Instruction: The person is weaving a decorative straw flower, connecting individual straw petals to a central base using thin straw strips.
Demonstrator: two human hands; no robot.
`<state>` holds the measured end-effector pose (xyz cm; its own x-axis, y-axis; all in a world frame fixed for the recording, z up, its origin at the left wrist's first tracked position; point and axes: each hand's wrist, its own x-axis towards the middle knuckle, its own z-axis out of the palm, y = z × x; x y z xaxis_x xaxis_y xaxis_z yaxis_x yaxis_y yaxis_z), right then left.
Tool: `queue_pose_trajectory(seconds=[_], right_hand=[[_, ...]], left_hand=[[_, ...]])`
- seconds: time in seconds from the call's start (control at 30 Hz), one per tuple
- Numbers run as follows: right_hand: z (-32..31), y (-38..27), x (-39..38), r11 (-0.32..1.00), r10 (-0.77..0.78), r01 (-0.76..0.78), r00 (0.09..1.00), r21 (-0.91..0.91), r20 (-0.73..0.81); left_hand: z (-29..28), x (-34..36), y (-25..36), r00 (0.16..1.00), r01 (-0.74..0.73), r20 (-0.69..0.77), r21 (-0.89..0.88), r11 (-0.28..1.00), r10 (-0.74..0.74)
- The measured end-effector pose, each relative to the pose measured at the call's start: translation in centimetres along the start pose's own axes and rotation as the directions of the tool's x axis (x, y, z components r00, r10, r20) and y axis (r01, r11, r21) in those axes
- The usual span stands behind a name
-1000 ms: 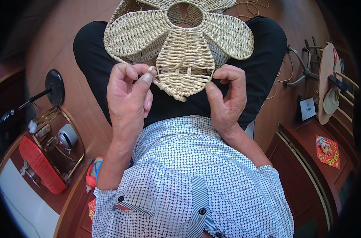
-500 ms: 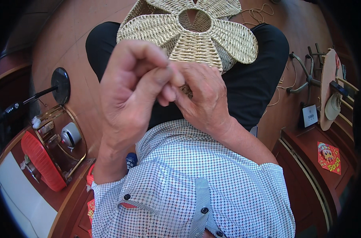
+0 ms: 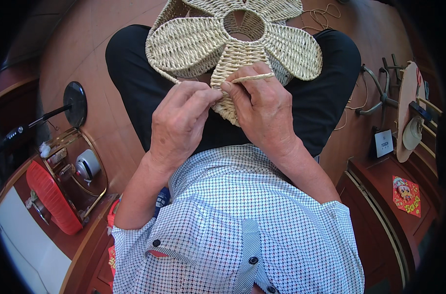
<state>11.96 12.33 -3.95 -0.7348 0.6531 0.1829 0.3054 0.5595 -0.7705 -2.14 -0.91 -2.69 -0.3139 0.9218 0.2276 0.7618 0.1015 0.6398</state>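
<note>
On my lap lies a woven straw piece (image 3: 186, 45), flower-shaped, with broad petals around a round hole; its nearest petal (image 3: 242, 56) points toward me. Over this petal my hands meet, fingertips almost touching. My right hand (image 3: 266, 110) is closed in a pinch at the petal, and a pale twisted straw cord (image 3: 255, 77) lies across its fingers with the end sticking out to the right. My left hand (image 3: 179, 120) is pinched too; a length of cord runs from the left petal's edge down to it. The fingertips hide where the cord meets the weave.
Loose cord (image 3: 326, 17) lies on the tiled floor at the far right. A metal-legged stand (image 3: 380, 93) is at the right, beside a cardboard piece (image 3: 407, 108). To the left are a round black base (image 3: 75, 105), a gold-framed rack (image 3: 98, 181) and a red basket (image 3: 49, 196).
My left hand has come down from its raised position to the petal and turned its back up. My right hand has shifted slightly right and lower, with the cord now showing across its fingers.
</note>
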Motion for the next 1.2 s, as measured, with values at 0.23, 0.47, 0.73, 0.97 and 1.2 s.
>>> queue_pose_trajectory(seconds=[0.23,0.47,0.73,0.97,1.2], right_hand=[[-0.2,0.5,-0.2,0.999,-0.015,0.015,1.000,0.048,-0.005],[-0.7,0.6,-0.9,0.963,0.106,-0.097,0.994,0.253,-0.024],[-0.4,-0.1,-1.6,0.997,0.022,-0.025,0.999,0.080,0.043],[-0.8,-0.4,-1.1,0.990,0.116,-0.125,0.983,0.060,0.145],[-0.4,-0.3,-1.3,0.988,0.127,-0.138,0.980,0.064,0.152]], left_hand=[[0.0,-0.8,-0.2,0.998,-0.066,0.020,0.104,0.992,0.064],[-1.1,0.0,0.7,0.979,-0.141,0.181,0.289,0.947,0.090],[-0.9,0.8,-1.1,0.996,0.052,0.069,-0.055,0.997,-0.049],[-2.6,2.7,1.2,0.664,0.747,0.534,-0.488,0.450,-0.524],[-2.4,4.3,-0.9,0.575,0.805,0.716,-0.411,0.428,-0.396]])
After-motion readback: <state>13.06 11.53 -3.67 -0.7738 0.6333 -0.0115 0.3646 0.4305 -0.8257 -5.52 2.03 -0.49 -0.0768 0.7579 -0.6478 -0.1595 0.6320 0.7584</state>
